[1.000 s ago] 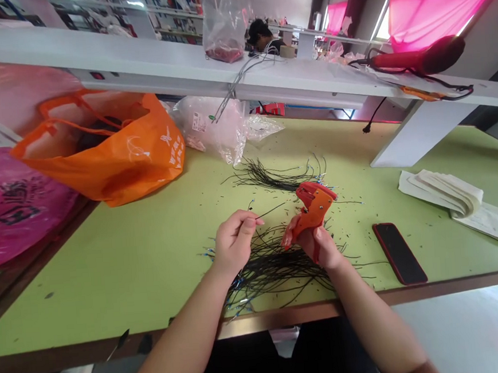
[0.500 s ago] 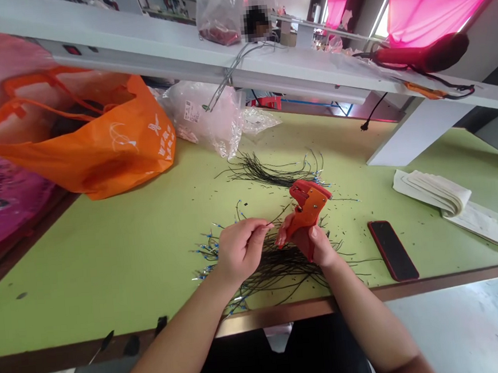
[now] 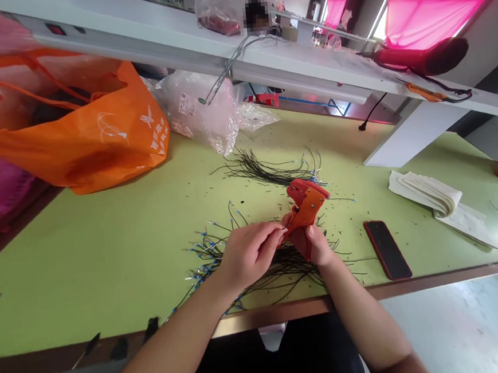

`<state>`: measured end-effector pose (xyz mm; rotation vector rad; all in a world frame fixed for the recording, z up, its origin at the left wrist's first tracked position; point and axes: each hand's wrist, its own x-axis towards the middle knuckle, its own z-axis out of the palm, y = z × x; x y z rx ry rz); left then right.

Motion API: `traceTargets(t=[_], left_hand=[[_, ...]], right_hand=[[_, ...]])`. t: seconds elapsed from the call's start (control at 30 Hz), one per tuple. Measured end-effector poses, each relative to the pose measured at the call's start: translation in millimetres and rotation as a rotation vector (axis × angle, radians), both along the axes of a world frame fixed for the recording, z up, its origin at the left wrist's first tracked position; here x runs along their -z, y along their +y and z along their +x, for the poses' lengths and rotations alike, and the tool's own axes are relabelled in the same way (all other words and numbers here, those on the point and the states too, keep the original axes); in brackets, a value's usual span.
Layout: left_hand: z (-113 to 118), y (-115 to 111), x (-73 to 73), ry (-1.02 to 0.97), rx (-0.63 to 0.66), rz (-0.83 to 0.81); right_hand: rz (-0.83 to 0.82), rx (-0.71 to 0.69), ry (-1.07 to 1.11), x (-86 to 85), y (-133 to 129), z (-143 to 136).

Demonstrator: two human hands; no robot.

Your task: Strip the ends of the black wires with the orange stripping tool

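My right hand [image 3: 318, 245] is wrapped round the handles of a red and orange wire stripper [image 3: 309, 203], its head tilted up and to the left. Pinched between the thumb and fingers of my left hand [image 3: 252, 250] is a thin black wire [image 3: 284, 228], its end close to the tool; whether it sits in the jaws I cannot tell. Under both hands lies a bundle of black wires [image 3: 277, 273] with blue tips at the left. A second bundle of black wires [image 3: 258, 169] rests farther back, its blue-tipped ends at the right.
A phone [image 3: 387, 250] and folded papers [image 3: 433, 195] lie at the right. At the left stands an orange bag [image 3: 111, 140], with clear plastic bags [image 3: 202, 109] beside it. A white shelf [image 3: 142, 37] crosses above the table. Small black scraps are scattered around the wires.
My left hand has moved right with the black wire, up against the wire stripper. The right hand keeps its hold on the tool. The whole view has shifted slightly.
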<state>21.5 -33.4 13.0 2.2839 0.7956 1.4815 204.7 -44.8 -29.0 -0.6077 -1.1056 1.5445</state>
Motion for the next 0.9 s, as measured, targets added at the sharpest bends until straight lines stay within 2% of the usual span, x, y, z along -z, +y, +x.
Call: traceTargets(t=[0.13,0.4,0.57,0.9], left_hand=[[0.3,-0.7,-1.1,-0.033,0.026,0.026],[0.0,-3.5,1.2,-0.067,0.19,-0.02],[1.0,-4.6,0.8,-0.064,0.217,-0.057],[0.7,-7.2,0.2,-0.061,0.228,-0.002]], right_hand=[[-0.023,-0.009,-0.037,4.5,-0.7,-0.4],[0.032,-0.043,-0.004,8.0,-1.1,1.1],[0.047,-0.06,-0.025,5.5,-1.7,0.0],[0.06,-0.077,-0.029,2.3,-3.1,1.0]])
